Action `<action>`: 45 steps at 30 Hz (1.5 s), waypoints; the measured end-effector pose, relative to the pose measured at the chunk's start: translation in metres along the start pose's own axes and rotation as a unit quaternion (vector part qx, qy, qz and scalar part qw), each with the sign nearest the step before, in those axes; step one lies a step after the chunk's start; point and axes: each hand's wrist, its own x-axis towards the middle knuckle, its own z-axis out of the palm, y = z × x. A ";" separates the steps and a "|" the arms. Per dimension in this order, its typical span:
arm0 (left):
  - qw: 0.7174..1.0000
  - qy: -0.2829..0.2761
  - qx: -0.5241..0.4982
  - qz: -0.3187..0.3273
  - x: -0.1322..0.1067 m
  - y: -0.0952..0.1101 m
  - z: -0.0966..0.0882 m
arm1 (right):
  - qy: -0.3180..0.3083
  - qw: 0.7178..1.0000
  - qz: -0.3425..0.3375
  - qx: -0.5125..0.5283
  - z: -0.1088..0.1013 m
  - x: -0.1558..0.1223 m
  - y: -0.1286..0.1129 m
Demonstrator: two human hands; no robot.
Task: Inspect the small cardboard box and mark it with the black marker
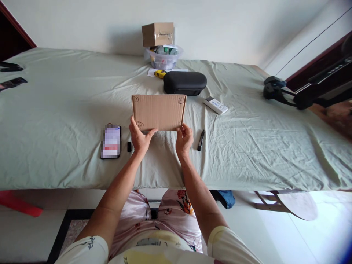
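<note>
Nearest, the person's patterned trousers (176,209) showed below the edge of the worktop (239,157), with a stool (298,205) on the floor off to the right. On the worktop's pale green cloth lay a phone (111,142), left of the arms, and a small black piece (129,146) just beside the left forearm. A marker (201,140) lay right of the right grip.

The left grip (141,137) was spread wide about the lower left corner of the box (158,113), thumb along its bottom edge. The right grip (184,138) was pinched nearly closed on the bottom edge near the right corner. Between them the box stood with its broad face to the person, dark scribbles in three corners; whether it touched the cloth could not be told.

Beyond it, a white slab (216,105) lay to the right, then a black case (185,83), a yellow thing (160,74) at its left end and, by the wall (217,29), a clear tub (163,60) with a carton (158,34) above it
</note>
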 end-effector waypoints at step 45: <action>0.957 -0.122 -0.023 0.262 -0.006 0.012 -0.006 | -0.001 0.986 0.147 0.082 -0.021 0.016 -0.023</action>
